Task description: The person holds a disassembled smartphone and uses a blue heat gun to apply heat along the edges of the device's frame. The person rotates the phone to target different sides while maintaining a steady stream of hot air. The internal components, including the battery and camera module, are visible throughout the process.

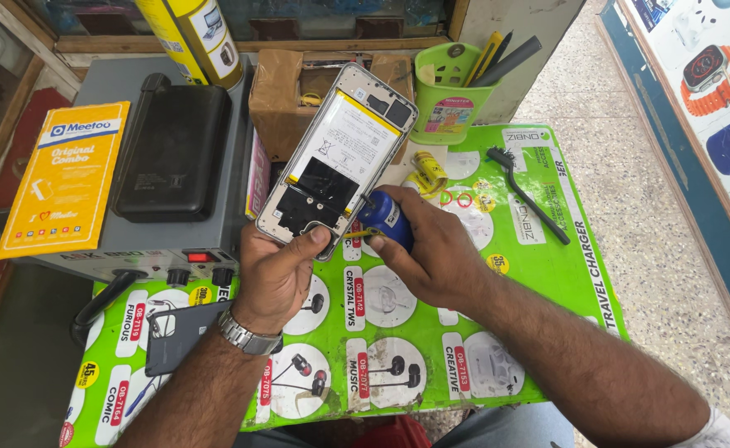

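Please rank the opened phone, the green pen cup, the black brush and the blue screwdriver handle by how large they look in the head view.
Largest to smallest:
1. opened phone, though it is held up nearer the camera
2. black brush, long but thin
3. green pen cup, close to the brush, so unsure
4. blue screwdriver handle, partly hidden by the right hand

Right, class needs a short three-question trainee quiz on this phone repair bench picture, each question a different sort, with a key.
1. True or false: the left hand holds the opened phone with its back cover off.
2. Multiple choice: the right hand grips a) a black brush, b) a blue-handled screwdriver, c) a yellow can.
3. Fill in: the black brush lies on the ____ mat, to the right of both hands.

Key: 1 true. 2 b, its tip meets the phone's lower end. 3 green.
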